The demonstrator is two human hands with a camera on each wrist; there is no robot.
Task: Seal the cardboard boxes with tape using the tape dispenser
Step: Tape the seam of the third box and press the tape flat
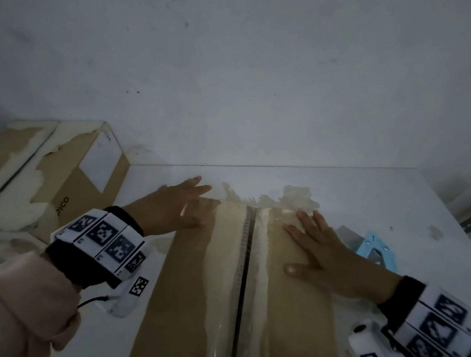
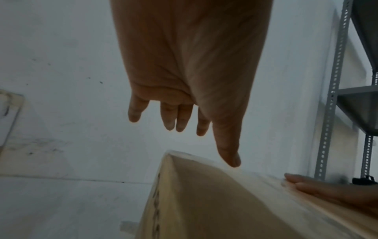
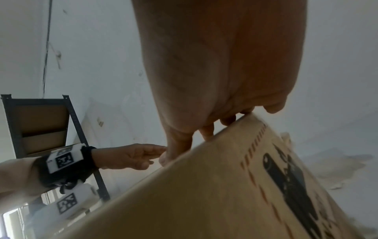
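Both hands lie flat, fingers spread, on the brown cardboard box [image 1: 194,286]: left hand [image 1: 172,206] left of its centre seam, right hand [image 1: 323,255] right. If pressure eases, the flaps may spring apart; the light-blue plastic tape dispenser [image 1: 373,249] waits just right of the box

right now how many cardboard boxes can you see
2. One cardboard box lies in front under the left hand and right hand; a torn second box sits far left. Others may be hidden.
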